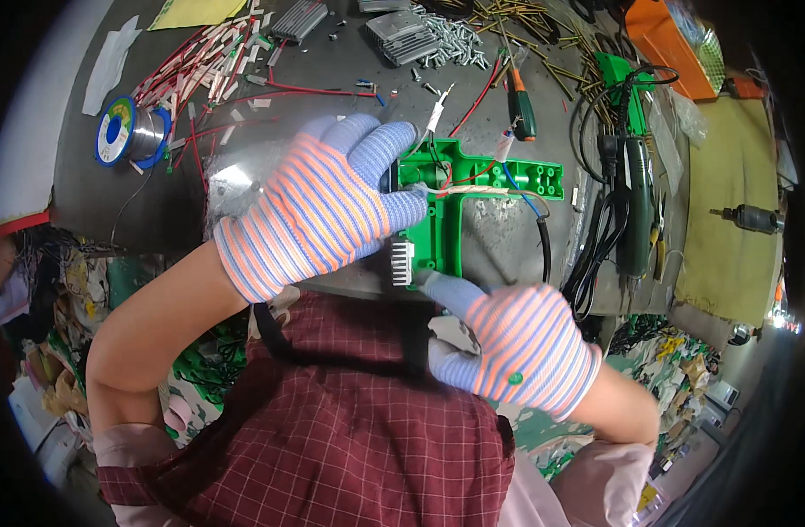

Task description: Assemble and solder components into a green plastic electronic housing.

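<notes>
A green plastic housing half [451, 233], roughly T-shaped, lies open side up in the middle. Red, white and blue wires run through it, and a black cable [545, 250] leaves by its right side. My left hand [319, 198], in a striped knit glove, grips the housing's left side, thumb over the inside edge. A small white finned piece [402, 263] sits at the near left edge of the housing. My right hand [521, 342], gloved alike, has its index fingertip at the housing's near end. Its thumb is held apart, with nothing seen between them; the other fingers are partly hidden.
Left lie a solder wire spool [132, 132] and a heap of red and white wires [201, 83]. Finned metal blocks [402, 37] and loose screws [455, 42] lie at the back. Right are a screwdriver [521, 105], a green power tool [634, 206] and an orange box [670, 48].
</notes>
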`<move>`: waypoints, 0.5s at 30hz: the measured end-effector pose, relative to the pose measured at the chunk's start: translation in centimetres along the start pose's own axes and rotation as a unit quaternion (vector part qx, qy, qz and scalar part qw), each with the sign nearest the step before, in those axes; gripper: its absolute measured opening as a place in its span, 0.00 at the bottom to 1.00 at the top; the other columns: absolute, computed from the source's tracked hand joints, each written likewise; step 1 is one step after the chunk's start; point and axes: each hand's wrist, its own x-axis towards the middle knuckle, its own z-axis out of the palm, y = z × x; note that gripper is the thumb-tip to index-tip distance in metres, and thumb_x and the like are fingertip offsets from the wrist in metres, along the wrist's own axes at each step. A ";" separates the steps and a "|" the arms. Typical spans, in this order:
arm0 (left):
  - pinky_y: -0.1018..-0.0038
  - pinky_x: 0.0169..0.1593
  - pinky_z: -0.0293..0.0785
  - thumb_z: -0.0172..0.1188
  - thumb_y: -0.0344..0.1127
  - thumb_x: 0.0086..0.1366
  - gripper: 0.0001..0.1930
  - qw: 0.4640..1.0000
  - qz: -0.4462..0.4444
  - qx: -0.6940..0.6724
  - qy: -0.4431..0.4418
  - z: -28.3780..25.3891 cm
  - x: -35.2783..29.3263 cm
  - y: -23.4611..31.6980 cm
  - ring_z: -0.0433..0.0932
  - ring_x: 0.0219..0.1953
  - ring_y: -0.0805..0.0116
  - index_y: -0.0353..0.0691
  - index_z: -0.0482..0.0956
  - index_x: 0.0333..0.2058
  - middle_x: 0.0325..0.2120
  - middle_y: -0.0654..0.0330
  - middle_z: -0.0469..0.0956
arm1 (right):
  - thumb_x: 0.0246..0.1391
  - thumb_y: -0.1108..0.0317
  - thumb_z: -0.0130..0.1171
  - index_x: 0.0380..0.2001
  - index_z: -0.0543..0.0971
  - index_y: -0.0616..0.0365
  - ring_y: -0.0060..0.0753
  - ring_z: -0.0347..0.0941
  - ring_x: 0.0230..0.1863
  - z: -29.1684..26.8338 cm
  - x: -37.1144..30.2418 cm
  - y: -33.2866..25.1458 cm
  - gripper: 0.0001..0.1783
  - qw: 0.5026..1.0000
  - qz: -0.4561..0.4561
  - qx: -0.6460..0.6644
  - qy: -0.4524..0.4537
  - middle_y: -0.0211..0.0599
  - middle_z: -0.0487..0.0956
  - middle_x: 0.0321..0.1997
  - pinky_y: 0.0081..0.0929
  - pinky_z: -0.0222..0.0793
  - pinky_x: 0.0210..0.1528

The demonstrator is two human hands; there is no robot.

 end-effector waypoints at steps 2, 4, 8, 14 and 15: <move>0.52 0.53 0.70 0.68 0.39 0.51 0.13 1.000 0.007 -0.001 0.001 0.3 0.4 0.1 0.73 0.50 0.43 0.54 0.83 0.38 0.50 0.46 0.74 | 0.48 0.51 0.61 0.41 0.77 0.56 0.51 0.76 0.22 -0.4 1.1 -0.2 0.22 0.999 -0.004 -0.044 -0.002 0.46 0.75 0.17 0.44 0.72 0.25; 0.52 0.53 0.70 0.68 0.39 0.51 0.13 1.000 0.015 -0.003 0.001 0.2 0.5 0.2 0.73 0.51 0.43 0.54 0.83 0.38 0.50 0.46 0.74 | 0.50 0.52 0.60 0.33 0.73 0.57 0.53 0.76 0.22 -1.0 1.5 -0.4 0.18 0.993 -0.047 -0.105 -0.016 0.45 0.75 0.17 0.46 0.71 0.24; 0.52 0.55 0.70 0.67 0.40 0.53 0.13 1.000 -0.014 -0.010 -0.019 0.1 0.1 -0.2 0.73 0.52 0.41 0.55 0.82 0.40 0.51 0.47 0.74 | 0.51 0.58 0.62 0.43 0.72 0.58 0.53 0.77 0.26 -1.0 1.4 -0.4 0.21 0.994 0.000 -0.096 -0.055 0.45 0.77 0.22 0.46 0.72 0.27; 0.51 0.56 0.70 0.64 0.40 0.55 0.12 1.000 0.009 0.005 -0.013 0.3 0.3 -0.3 0.73 0.52 0.41 0.54 0.82 0.40 0.50 0.47 0.75 | 0.47 0.66 0.61 0.50 0.73 0.54 0.47 0.78 0.33 1.4 -1.2 0.6 0.24 0.984 -0.004 -0.074 0.159 0.46 0.79 0.39 0.42 0.74 0.33; 0.51 0.56 0.70 0.64 0.40 0.55 0.11 1.000 0.017 0.005 -0.010 0.3 0.3 -0.5 0.74 0.52 0.41 0.53 0.82 0.39 0.50 0.46 0.75 | 0.46 0.65 0.60 0.48 0.74 0.52 0.45 0.77 0.33 1.5 -1.1 0.3 0.22 0.959 -0.065 -0.199 0.192 0.45 0.78 0.42 0.40 0.74 0.33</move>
